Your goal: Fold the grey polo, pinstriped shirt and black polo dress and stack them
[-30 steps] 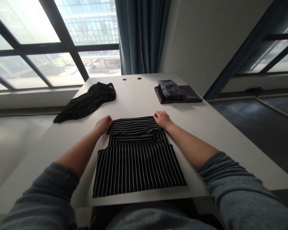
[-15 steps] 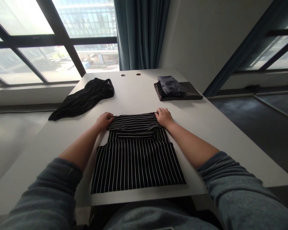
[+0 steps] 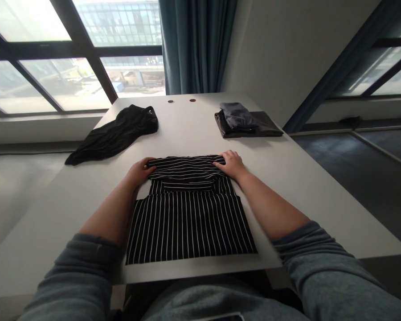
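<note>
1. A white table [image 3: 187, 129] is lit by a gridded window [image 3: 53, 80], and a teal curtain [image 3: 195, 44] is hung beside it.
2. A crumpled black garment [image 3: 115, 133] is laid at far left, and folded dark clothes [image 3: 243, 125] at far right.
3. A folded black-and-white striped garment [image 3: 190, 227] is laid flat near the table's close edge, its long axis running crosswise and its narrower folded end pointing away.
4. The left hand [image 3: 139, 172] and right hand [image 3: 231, 164] are placed palm-down on that far fold, about its two corners; whether it is pinched cannot be told.

left hand [image 3: 140, 172], right hand [image 3: 232, 164] on top edge of folded striped black shirt [image 3: 187, 227], white table [image 3: 183, 129] beneath.
</note>
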### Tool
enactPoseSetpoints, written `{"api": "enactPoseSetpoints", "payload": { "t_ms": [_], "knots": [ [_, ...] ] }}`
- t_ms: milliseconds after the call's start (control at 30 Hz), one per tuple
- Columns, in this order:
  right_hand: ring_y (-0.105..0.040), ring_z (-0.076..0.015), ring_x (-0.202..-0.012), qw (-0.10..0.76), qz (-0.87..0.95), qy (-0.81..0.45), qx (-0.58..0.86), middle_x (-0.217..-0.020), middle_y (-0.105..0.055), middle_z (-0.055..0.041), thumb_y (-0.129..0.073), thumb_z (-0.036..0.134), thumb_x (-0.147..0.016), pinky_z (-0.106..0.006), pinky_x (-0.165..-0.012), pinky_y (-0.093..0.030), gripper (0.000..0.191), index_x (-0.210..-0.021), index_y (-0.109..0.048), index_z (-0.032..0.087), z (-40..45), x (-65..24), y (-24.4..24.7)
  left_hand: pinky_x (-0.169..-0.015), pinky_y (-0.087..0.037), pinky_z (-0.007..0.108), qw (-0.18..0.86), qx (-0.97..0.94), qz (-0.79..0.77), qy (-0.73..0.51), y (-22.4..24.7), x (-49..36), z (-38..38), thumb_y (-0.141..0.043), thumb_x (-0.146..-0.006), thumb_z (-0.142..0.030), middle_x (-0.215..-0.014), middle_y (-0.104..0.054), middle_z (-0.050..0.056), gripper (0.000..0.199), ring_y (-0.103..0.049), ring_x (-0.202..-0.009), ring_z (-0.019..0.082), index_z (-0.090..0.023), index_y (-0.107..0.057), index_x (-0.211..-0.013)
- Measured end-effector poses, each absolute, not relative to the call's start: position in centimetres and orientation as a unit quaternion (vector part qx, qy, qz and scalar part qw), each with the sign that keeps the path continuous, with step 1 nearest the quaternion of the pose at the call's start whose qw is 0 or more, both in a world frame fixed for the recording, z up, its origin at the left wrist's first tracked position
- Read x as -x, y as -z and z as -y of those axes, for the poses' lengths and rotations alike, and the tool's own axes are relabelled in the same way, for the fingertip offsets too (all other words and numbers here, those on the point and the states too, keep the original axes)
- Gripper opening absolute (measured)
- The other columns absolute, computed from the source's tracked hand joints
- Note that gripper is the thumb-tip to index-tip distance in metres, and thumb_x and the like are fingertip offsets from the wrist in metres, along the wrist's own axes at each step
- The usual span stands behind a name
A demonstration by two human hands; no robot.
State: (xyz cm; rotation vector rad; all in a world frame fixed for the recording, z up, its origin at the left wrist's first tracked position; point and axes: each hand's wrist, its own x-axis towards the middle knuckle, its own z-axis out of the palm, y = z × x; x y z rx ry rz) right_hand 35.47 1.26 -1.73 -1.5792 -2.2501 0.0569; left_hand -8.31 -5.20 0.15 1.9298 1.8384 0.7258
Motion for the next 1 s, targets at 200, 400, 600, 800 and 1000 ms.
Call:
{"api": "enactPoseSetpoints", "payload": {
  "t_ms": [200, 400, 600, 800, 1000],
  "knots": [
    [-0.060, -0.0319, -0.112, 0.238, 0.810, -0.057, 0.533, -0.114, -0.070, -0.0138, -0.062, 0.033, -0.092, -0.042, -0.099, -0.050, 0.030, -0.119, -0.062, 0.019, -0.5, -34.5, 1.1, -0.089, -0.056, 0.035, 0.160, -0.674, -0.674, -0.257, 0.2, 8.6, 5.0, -0.064, -0.088, -0.043, -0.106, -0.080, 0.006, 0.043, -0.072, -0.092, 0.024, -0.022, -0.072, -0.124],
    [-0.061, -0.0309, -0.116, 0.251, 0.825, -0.080, 0.501, -0.126, -0.069, -0.0124, -0.057, 0.024, -0.092, -0.044, -0.103, -0.049, 0.048, -0.141, -0.055, 0.020, -0.3, -34.4, 0.9, -0.088, -0.054, 0.035, 0.140, -0.684, -0.673, -0.244, 0.2, 8.5, 5.1, -0.061, -0.090, -0.043, -0.106, -0.078, 0.006, 0.037, -0.070, -0.092, 0.024, -0.023, -0.072, -0.118],
    [-0.056, -0.0332, -0.123, 0.256, 0.830, -0.040, 0.494, -0.131, -0.064, -0.0156, -0.056, 0.025, -0.094, -0.047, -0.111, -0.043, 0.039, -0.131, -0.065, 0.018, 0.1, -34.2, -0.4, -0.089, -0.054, 0.036, 0.140, -0.680, -0.669, -0.265, -0.5, 8.0, 5.4, -0.060, -0.091, -0.042, -0.113, -0.076, 0.008, 0.040, -0.069, -0.096, 0.024, -0.022, -0.067, -0.125],
    [-0.064, -0.0283, -0.094, 0.231, 0.819, -0.049, 0.524, -0.098, -0.071, -0.0100, -0.050, 0.044, -0.103, -0.040, -0.088, -0.049, 0.032, -0.096, -0.072, 0.022, 5.8, -36.0, -4.1, -0.081, -0.052, 0.038, 0.093, -0.668, -0.718, -0.171, -3.5, 8.2, 10.6, -0.047, -0.098, -0.056, -0.100, -0.077, 0.008, 0.039, -0.070, -0.090, 0.028, -0.025, -0.069, -0.104],
    [-0.067, -0.0255, -0.074, 0.105, 0.786, -0.153, 0.589, -0.085, -0.074, -0.0065, -0.064, 0.063, -0.092, -0.035, -0.064, -0.043, 0.038, -0.087, -0.070, 0.026, 14.6, -38.2, -3.1, -0.075, -0.051, 0.044, 0.105, -0.629, -0.770, -0.025, -4.0, 7.5, 20.0, -0.043, -0.093, -0.076, -0.099, -0.078, 0.008, 0.054, -0.072, -0.092, 0.035, -0.028, -0.068, -0.098]
  ]
}}
